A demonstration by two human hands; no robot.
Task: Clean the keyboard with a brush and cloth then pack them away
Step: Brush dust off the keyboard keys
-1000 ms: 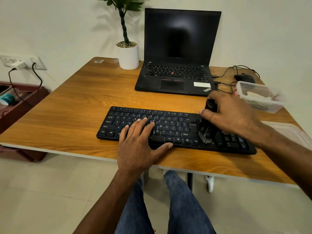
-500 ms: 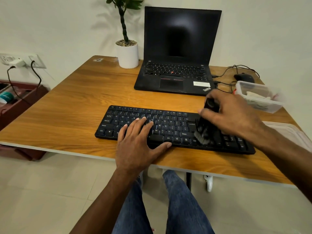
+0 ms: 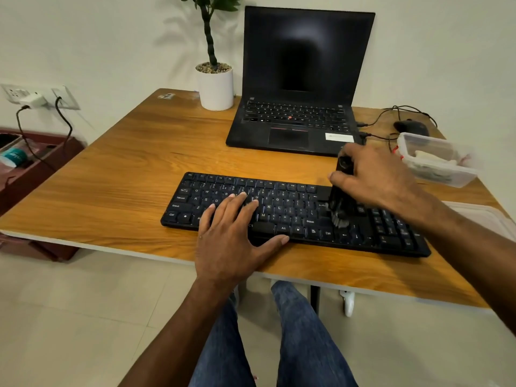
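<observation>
On the wall past the left edge of the wooden desk [image 3: 117,174], a socket strip [image 3: 36,96] carries a white charger and two black cables that hang toward a dark red shelf [image 3: 33,160].

Near the far edge stands a white plant pot [image 3: 215,89], and just beside it to the right an open black laptop [image 3: 298,107] with a dark screen.

The black keyboard [image 3: 293,210] lies along the near edge, running from the middle of the desk toward the right. The left hand [image 3: 231,241] rests flat on its left half, fingers straight and slightly spread over the letter keys, thumb reaching out along the keyboard's near rim.

To the right of that hand, well apart from it, the black brush [image 3: 339,205] stands nearly upright on the keys around the Enter column, bristles down and touching the keyboard. The right hand [image 3: 382,182] grips the brush's upper part from the right, fingers curled round the handle, index finger pointing left across it.

Toward the far right corner lies a black mouse [image 3: 410,127] with its cable looped beside it. Just nearer sits a clear plastic container [image 3: 435,160], open, with pale things inside; whether one is the cloth cannot be told. A flat translucent lid [image 3: 483,216] lies by the right edge, partly behind the right forearm.
</observation>
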